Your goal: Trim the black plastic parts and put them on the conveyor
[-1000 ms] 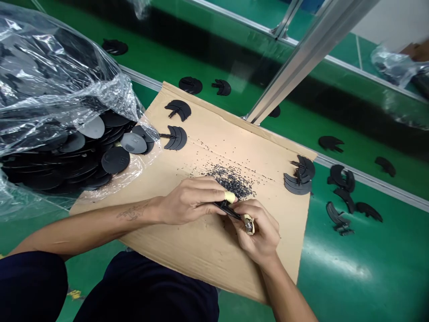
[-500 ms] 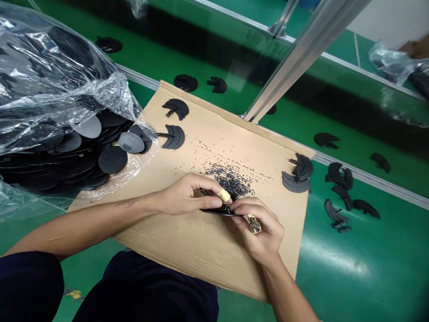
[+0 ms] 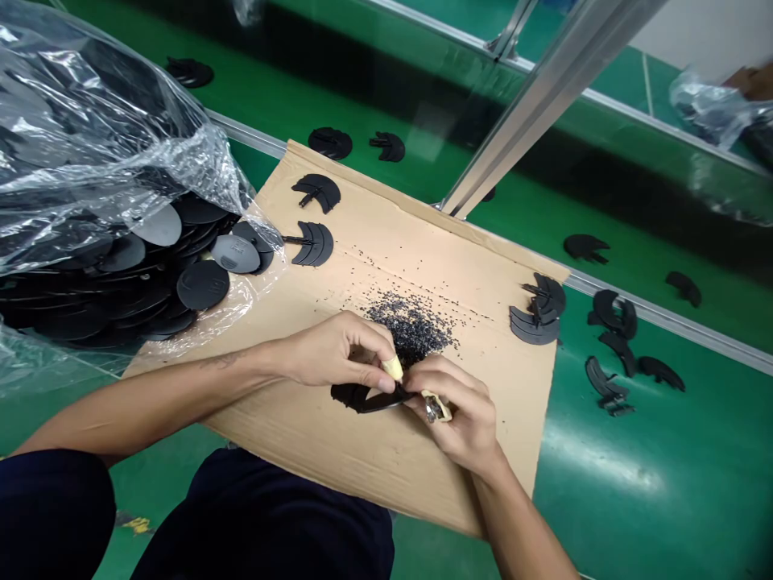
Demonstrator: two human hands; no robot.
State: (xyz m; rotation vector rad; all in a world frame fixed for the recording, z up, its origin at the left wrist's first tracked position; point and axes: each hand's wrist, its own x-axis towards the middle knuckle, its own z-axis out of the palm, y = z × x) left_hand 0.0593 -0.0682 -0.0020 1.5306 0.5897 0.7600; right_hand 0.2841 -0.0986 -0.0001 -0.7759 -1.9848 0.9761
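Note:
In front of me, low over the cardboard sheet, both hands hold a thin black plastic part with a curved edge. My left hand pinches it between thumb and a finger with a yellow wrap on its tip. Closed around its right end is my right hand. A small shiny metal piece with a pale yellow band shows between the right fingers; its kind cannot be made out. Just beyond the hands lies a heap of tiny black bits, partly hidden by the fingers.
At left, a clear plastic bag spills black oval discs. Black crescent parts lie on the cardboard's left, and more at its right edge. Several others rest on the green surface. A metal post rises behind the cardboard.
Both hands have shifted slightly left and toward me with the black plastic part. The part has turned, so more of its curved left end now shows.

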